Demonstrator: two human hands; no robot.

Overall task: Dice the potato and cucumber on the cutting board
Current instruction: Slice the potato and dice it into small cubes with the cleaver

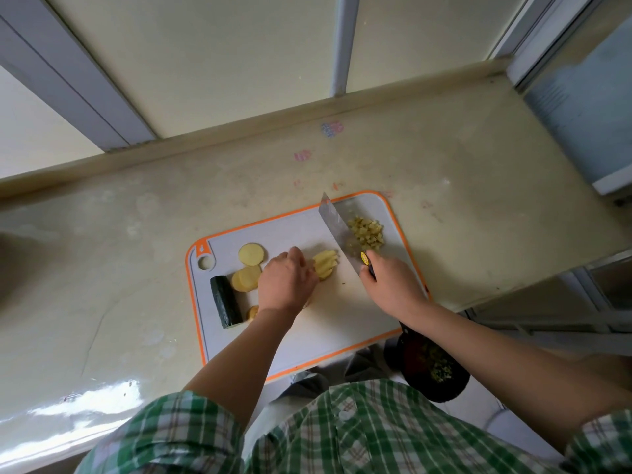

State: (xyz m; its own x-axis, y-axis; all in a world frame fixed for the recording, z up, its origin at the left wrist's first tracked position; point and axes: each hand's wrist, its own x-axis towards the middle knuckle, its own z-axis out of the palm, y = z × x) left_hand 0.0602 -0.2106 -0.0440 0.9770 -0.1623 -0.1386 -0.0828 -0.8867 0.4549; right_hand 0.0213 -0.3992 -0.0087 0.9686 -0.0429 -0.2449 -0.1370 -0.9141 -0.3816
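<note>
On the cutting board (342, 323), the left hand (285, 285) holds potato strips (325, 265); the right hand (390, 282) grips a cleaver (337, 227) beside diced potato (367, 233).

**Home kitchen, chopping in full swing on the counter**

We're looking straight down on a pale beige countertop (136, 234) with a raised lip at the back, set under cream panels split by grey frames (340, 46). On it lies a grey cutting board (342, 323) with an orange rim, and the food settles it: round potato slices (251, 254), a stub of cucumber (226, 301), a heap of diced potato (367, 232). The right hand (390, 280) grips a broad cleaver (337, 227), and the left hand (287, 282) curls over potato sticks (325, 265). Faded coloured marks (331, 129) on the counter and the person's green checked shirt (342, 432) say household, not trade kitchen. A dark bowl (441, 395) holding chopped bits shows by the board's near corner.
</note>
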